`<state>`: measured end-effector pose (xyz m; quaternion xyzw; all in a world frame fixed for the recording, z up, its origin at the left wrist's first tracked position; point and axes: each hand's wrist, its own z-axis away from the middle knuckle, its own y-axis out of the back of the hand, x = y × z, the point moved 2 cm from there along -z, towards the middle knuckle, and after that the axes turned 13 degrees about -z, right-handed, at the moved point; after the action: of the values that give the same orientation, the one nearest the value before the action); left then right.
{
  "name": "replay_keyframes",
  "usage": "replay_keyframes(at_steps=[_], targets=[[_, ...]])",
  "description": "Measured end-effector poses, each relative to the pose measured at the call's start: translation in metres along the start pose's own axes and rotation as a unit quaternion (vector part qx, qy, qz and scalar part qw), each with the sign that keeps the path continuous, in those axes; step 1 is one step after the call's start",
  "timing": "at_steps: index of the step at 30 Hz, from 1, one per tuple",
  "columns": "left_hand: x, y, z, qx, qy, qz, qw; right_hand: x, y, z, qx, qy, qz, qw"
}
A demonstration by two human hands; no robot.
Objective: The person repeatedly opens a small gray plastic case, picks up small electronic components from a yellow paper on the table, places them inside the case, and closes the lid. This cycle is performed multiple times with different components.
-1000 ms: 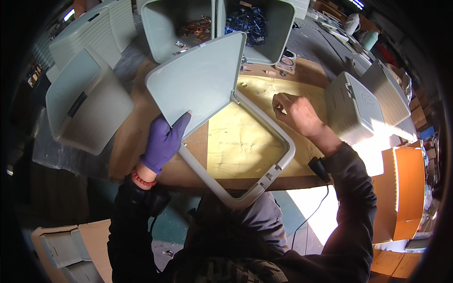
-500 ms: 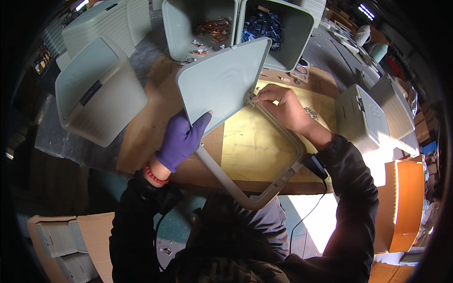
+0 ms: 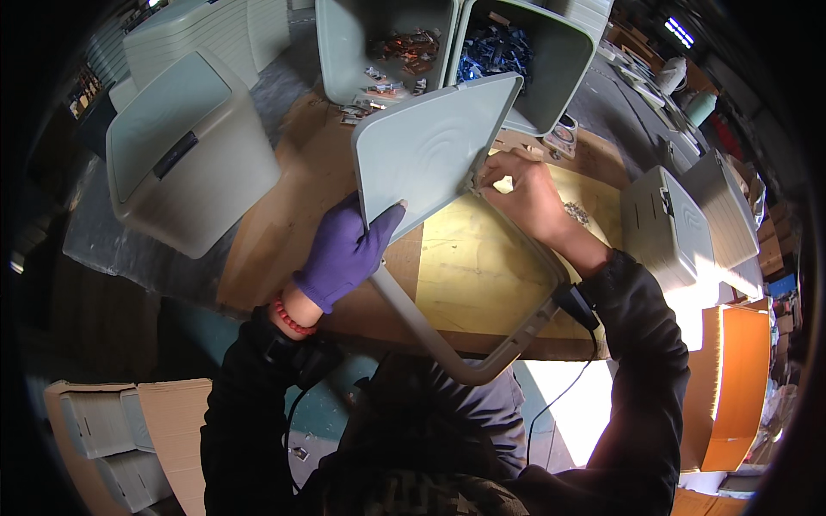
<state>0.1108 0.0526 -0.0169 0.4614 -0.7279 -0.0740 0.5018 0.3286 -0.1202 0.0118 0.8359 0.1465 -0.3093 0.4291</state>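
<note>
My left hand [image 3: 346, 249], in a purple glove with its thumb tip uncovered, grips the lower left edge of a pale grey-green lid panel [image 3: 430, 142]. The panel stands tilted up from a grey plastic frame [image 3: 409, 314], whose near corner reaches over the table edge by my lap. At the far corner, where panel and frame meet, my bare right hand [image 3: 522, 191] pinches with thumb and forefinger. What lies in that pinch is too small to make out.
Two upturned bins stand at the back, one with copper-coloured clips [image 3: 413, 53], the other with blue parts [image 3: 495, 56]. A lidded bin [image 3: 202, 176] stands left. Small metal pieces [image 3: 576, 212] lie beyond my right wrist. Stacked lids [image 3: 662, 219] stand right; a black cable [image 3: 564, 397] hangs down.
The whole scene sits slightly further right in view. Both hands stay at the same places on panel and corner; the right fingers have shifted a little.
</note>
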Motion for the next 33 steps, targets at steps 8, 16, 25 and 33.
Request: replay_keyframes(at_steps=[8,16,25,33], targets=[[-0.002,-0.002,0.000,0.010,-0.023,-0.026,0.999,0.010,-0.004,-0.004,0.045,0.085,0.098,0.990],[-0.001,-0.003,0.000,0.039,-0.044,-0.026,0.998,0.010,-0.009,0.011,0.044,0.124,0.162,0.978],[0.002,-0.003,0.000,0.033,-0.020,-0.039,0.998,0.014,-0.011,0.014,0.042,0.100,0.127,0.986],[0.002,-0.004,0.002,0.043,-0.026,-0.045,0.998,0.016,-0.010,0.019,0.021,0.067,0.090,0.993]])
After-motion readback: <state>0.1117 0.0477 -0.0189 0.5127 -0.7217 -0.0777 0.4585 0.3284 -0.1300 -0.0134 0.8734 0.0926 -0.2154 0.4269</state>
